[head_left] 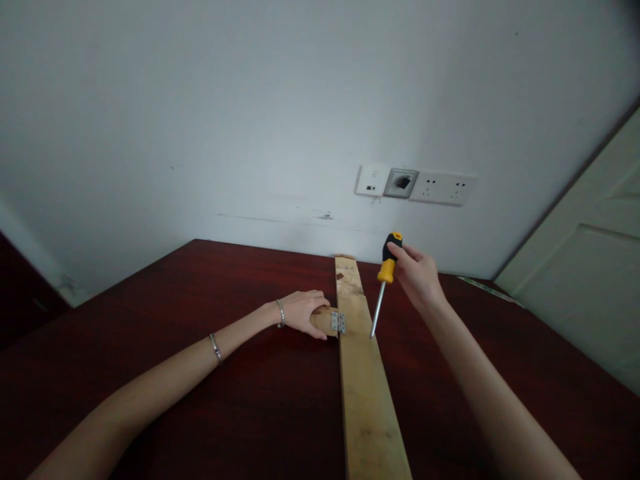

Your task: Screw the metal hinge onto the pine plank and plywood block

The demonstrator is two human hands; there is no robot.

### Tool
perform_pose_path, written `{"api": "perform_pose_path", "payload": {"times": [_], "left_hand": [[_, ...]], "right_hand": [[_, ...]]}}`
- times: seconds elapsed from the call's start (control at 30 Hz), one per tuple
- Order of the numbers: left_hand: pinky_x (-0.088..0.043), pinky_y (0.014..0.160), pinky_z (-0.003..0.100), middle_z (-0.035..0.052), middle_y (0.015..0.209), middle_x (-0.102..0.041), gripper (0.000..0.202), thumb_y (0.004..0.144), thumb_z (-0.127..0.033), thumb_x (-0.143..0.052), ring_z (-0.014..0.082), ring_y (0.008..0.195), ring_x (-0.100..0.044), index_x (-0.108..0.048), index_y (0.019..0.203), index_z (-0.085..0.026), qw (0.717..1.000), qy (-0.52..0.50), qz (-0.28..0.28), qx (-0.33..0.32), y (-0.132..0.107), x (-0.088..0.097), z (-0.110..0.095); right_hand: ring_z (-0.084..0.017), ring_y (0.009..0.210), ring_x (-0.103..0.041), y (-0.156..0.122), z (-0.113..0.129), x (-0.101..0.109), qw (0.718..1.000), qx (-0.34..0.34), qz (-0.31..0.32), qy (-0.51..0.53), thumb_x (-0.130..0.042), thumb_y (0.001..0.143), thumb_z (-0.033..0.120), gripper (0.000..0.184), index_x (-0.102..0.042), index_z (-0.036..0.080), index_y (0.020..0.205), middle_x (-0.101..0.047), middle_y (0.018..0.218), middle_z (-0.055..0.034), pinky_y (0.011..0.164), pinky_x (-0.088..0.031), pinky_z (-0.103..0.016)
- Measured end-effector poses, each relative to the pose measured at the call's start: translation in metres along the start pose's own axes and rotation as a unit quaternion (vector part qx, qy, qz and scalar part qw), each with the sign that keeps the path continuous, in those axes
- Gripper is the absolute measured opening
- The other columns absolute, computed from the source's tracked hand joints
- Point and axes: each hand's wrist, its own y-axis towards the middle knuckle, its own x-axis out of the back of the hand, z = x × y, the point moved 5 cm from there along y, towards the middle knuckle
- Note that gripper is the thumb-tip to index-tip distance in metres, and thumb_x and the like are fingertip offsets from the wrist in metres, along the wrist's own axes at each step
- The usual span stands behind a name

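Note:
A long pale wooden plank lies lengthwise on the dark red table. A small metal hinge sits at its left edge, joined to a short wooden piece. My left hand is closed over that short piece, pressing it against the plank. My right hand grips the yellow and black handle of a screwdriver, held tilted above the plank with its tip near the plank's right edge, a little right of the hinge.
A white wall rises behind the table, with a row of wall sockets just above the plank's far end. A pale door stands at the right. Bracelets circle my left forearm and wrist.

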Motion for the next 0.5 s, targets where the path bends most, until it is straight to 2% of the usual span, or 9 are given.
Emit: {"api": "perform_pose_path", "payload": {"times": [0.07, 0.1, 0.3, 0.5], "left_hand": [[-0.044, 0.074, 0.026, 0.0047, 0.102, -0.056, 0.072, 0.062, -0.065, -0.065, 0.0199, 0.091, -0.056, -0.052, 0.113, -0.017, 1.0, -0.007, 0.011, 0.004, 0.0, -0.001, 0.001], [-0.044, 0.075, 0.026, 0.005, 0.102, -0.056, 0.073, 0.062, -0.065, -0.065, 0.0201, 0.091, -0.056, -0.051, 0.114, -0.017, 1.0, -0.01, 0.015, 0.007, 0.0, -0.002, 0.001], [-0.042, 0.08, 0.027, 0.0075, 0.107, -0.055, 0.077, 0.061, -0.063, -0.068, 0.0215, 0.095, -0.054, -0.048, 0.119, -0.015, 1.0, -0.018, 0.017, 0.0, 0.0, -0.003, 0.0], [-0.042, 0.079, 0.028, 0.0074, 0.098, -0.055, 0.071, 0.06, -0.065, -0.068, 0.0212, 0.09, -0.052, -0.054, 0.108, -0.014, 1.0, -0.018, 0.008, -0.016, 0.001, -0.005, 0.001]], "right_hand": [[-0.011, 0.06, -0.059, 0.006, -0.023, 0.009, 0.993, -0.115, 0.022, -0.004, -0.066, 0.073, 0.03, 0.018, -0.063, 0.013, 0.078, -0.064, 0.071, -0.0035, 0.055, -0.05, -0.021], [-0.011, 0.058, -0.059, 0.007, -0.03, 0.013, 0.99, -0.139, 0.03, -0.012, -0.064, 0.074, 0.027, 0.015, -0.062, 0.012, 0.074, -0.063, 0.067, -0.0037, 0.054, -0.05, -0.021], [-0.011, 0.051, -0.058, -0.002, -0.058, 0.017, 0.971, -0.22, 0.079, -0.058, -0.062, 0.076, 0.014, 0.009, -0.061, 0.01, 0.067, -0.063, 0.059, -0.0043, 0.048, -0.049, -0.02], [-0.012, 0.054, -0.061, -0.015, -0.074, 0.01, 0.947, -0.281, 0.131, -0.081, -0.062, 0.076, 0.014, 0.012, -0.062, 0.011, 0.065, -0.066, 0.063, -0.0064, 0.053, -0.052, -0.021]]}}
